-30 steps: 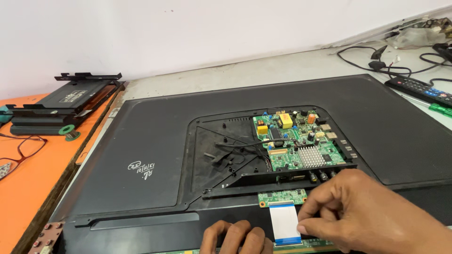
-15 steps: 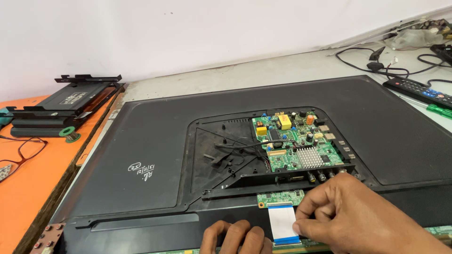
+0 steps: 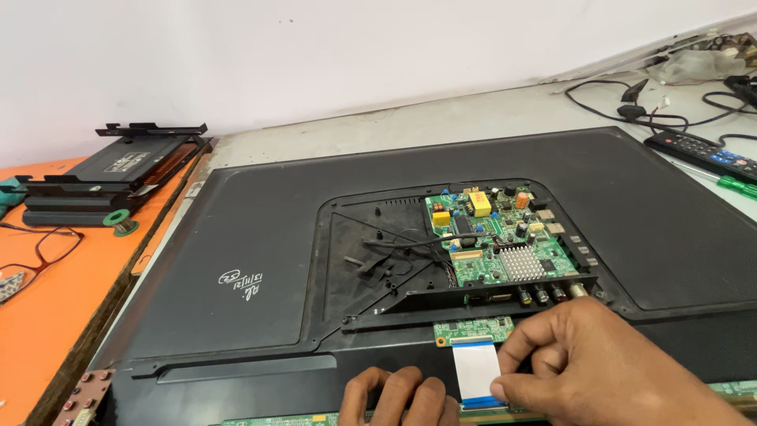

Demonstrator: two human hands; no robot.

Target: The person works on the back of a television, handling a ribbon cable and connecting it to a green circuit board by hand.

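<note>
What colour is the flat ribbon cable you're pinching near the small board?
White, with a blue strip at its lower end, in the head view: flat ribbon cable, pinched by the right hand.

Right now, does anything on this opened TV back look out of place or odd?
Mostly the loose black wires: they sprawl untidily across the recess left of the green main board. The white ribbon cable between the hands looks flat and undamaged.

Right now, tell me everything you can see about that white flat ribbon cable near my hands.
The white flat ribbon cable is a short, wide, thin strip, seemingly flexible plastic, with a blue band at its near end. It lies flat on the black back panel, running from the small green board down to the long green strip board at the near edge. The right hand pinches its right edge with thumb and fingers; the left hand rests just beside its left edge.
</note>
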